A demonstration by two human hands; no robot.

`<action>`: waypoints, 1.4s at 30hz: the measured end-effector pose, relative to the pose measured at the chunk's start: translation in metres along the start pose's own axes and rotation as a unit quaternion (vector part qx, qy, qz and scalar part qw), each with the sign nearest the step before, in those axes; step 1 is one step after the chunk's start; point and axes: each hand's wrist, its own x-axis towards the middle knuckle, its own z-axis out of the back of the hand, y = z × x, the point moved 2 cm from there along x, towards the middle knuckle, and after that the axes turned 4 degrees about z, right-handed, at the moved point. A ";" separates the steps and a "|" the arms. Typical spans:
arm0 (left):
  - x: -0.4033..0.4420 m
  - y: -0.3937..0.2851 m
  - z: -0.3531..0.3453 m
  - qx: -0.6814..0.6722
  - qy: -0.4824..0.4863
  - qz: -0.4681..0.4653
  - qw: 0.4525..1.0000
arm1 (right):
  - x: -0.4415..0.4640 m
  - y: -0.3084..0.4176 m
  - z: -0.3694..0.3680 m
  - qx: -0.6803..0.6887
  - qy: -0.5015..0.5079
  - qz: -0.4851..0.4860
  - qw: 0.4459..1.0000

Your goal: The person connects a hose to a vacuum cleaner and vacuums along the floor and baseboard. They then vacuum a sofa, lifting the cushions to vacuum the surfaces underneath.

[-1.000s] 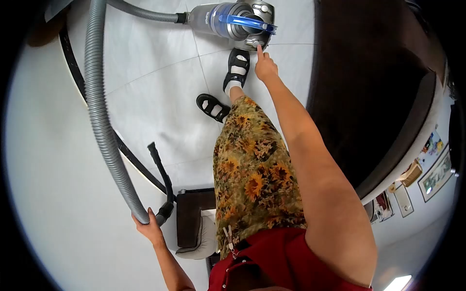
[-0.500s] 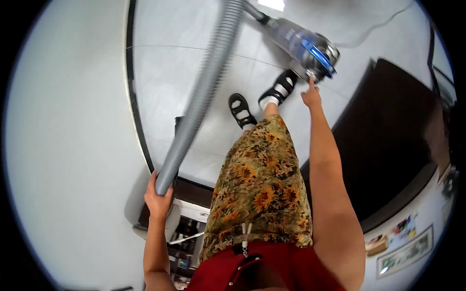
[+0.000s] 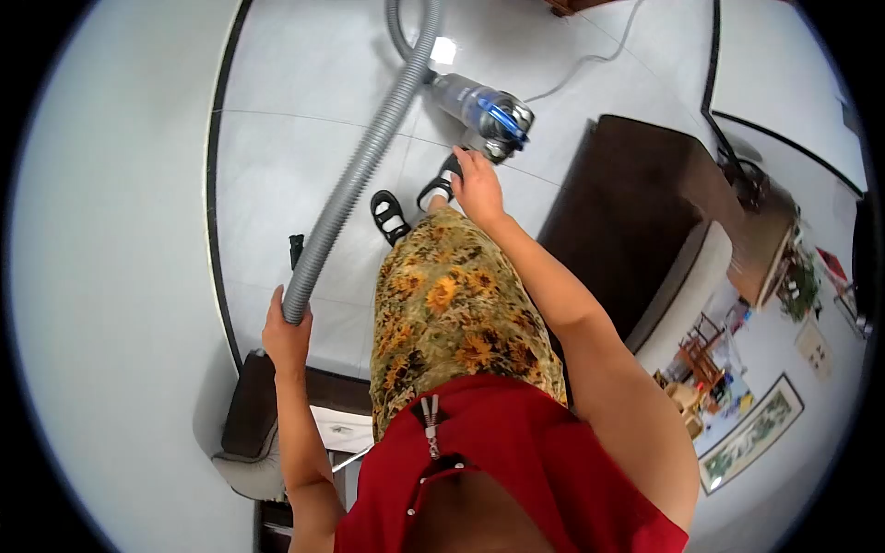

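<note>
Gripping the gray hose (image 3: 355, 180) near its lower end, the left hand (image 3: 288, 343) has its fingers closed around the ribs, and a snug hold that does not squash them seems best for steering it. The right hand (image 3: 479, 192) holds nothing that shows; its fingers are slightly spread and point toward the vacuum cleaner (image 3: 470, 103), though whether a fingertip touches the machine I cannot tell. The vacuum cleaner lies on the pale tiled floor (image 3: 304, 152), ahead of the sandals (image 3: 390, 217) and close to the foot nearer it, with its blue handle (image 3: 504, 122) facing the right-hand side. Pressing any control on its end calls, I judge, for one fingertip set squarely, with the other fingers clear of the casing. A good stance keeps both feet planted and off the power cord (image 3: 590, 60), which trails away behind the machine. The hose looks best kept in a wide, easy curve, since a hard pull from the left hand could kink it or drag the machine against the foot.
</note>
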 end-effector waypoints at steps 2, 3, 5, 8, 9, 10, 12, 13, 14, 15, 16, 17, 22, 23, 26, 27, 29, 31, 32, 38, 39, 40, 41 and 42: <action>0.000 -0.001 -0.005 -0.017 0.008 0.011 1.000 | -0.015 -0.042 -0.024 -0.041 0.061 -0.074 0.995; 0.001 -0.005 -0.006 -0.036 0.016 0.013 0.999 | -0.020 -0.060 -0.033 -0.059 0.088 -0.115 0.988; 0.001 -0.014 -0.007 -0.065 0.035 0.022 0.997 | -0.035 -0.100 -0.050 -0.069 0.161 -0.208 0.962; 0.005 -0.018 -0.015 -0.062 0.072 0.049 0.994 | -0.044 -0.147 -0.064 -0.073 0.189 -0.311 0.929; 0.006 -0.018 -0.018 -0.061 0.086 0.051 0.993 | -0.047 -0.159 -0.067 -0.075 0.193 -0.333 0.920; 0.007 -0.017 -0.021 -0.048 0.093 0.058 0.993 | -0.051 -0.168 -0.070 -0.077 0.197 -0.354 0.911; 0.009 -0.017 -0.026 -0.019 0.103 0.070 0.992 | -0.051 -0.181 -0.070 -0.078 0.200 -0.379 0.900; 0.011 -0.016 -0.028 -0.020 0.098 0.058 0.993 | -0.048 -0.187 -0.068 -0.079 0.199 -0.390 0.895; 0.014 -0.014 -0.029 -0.022 0.092 0.046 0.994 | -0.044 -0.193 -0.066 -0.079 0.198 -0.408 0.888; 0.016 -0.015 -0.032 -0.024 0.085 0.035 0.995 | -0.039 -0.204 -0.066 -0.101 0.175 -0.402 0.893; 0.018 -0.020 -0.031 -0.036 0.080 0.044 0.995 | -0.034 -0.217 -0.067 -0.123 0.155 -0.396 0.897; 0.019 -0.017 -0.033 -0.035 0.085 0.046 0.995 | -0.029 -0.230 -0.067 -0.144 0.135 -0.390 0.900; 0.042 0.016 -0.041 -0.020 0.113 0.055 0.992 | 0.018 -0.296 -0.059 -0.177 0.142 -0.409 0.884; 0.044 0.021 -0.045 -0.016 0.119 0.058 0.991 | 0.026 -0.310 -0.060 -0.182 0.158 -0.406 0.881; 0.051 0.028 -0.055 -0.030 0.130 0.071 0.988 | 0.045 -0.332 -0.065 -0.213 0.226 -0.384 0.870; 0.052 0.033 -0.058 -0.035 0.137 0.077 0.987 | 0.048 -0.339 -0.070 -0.226 0.251 -0.373 0.864; 0.053 0.043 -0.068 -0.018 0.136 0.056 0.989 | 0.049 -0.352 -0.084 -0.237 0.276 -0.358 0.860; 0.054 0.043 -0.073 0.005 0.140 0.044 0.989 | 0.052 -0.359 -0.091 -0.244 0.300 -0.347 0.854; 0.053 0.043 -0.074 0.020 0.144 0.043 0.988 | 0.053 -0.360 -0.093 -0.244 0.299 -0.347 0.854; 0.054 0.036 -0.084 0.031 0.140 0.064 0.988 | 0.054 -0.360 -0.105 -0.304 0.337 -0.321 0.831; 0.053 0.036 -0.081 0.036 0.135 0.067 0.988 | 0.049 -0.356 -0.105 -0.303 0.349 -0.320 0.827; 0.053 0.035 -0.080 0.029 0.144 0.069 0.987 | 0.048 -0.354 -0.102 -0.304 0.359 -0.319 0.823; 0.055 0.034 -0.085 0.017 0.148 0.071 0.986 | 0.054 -0.355 -0.097 -0.309 0.364 -0.314 0.820; 0.056 0.029 -0.086 0.008 0.155 0.075 0.985 | 0.056 -0.354 -0.095 -0.319 0.378 -0.308 0.813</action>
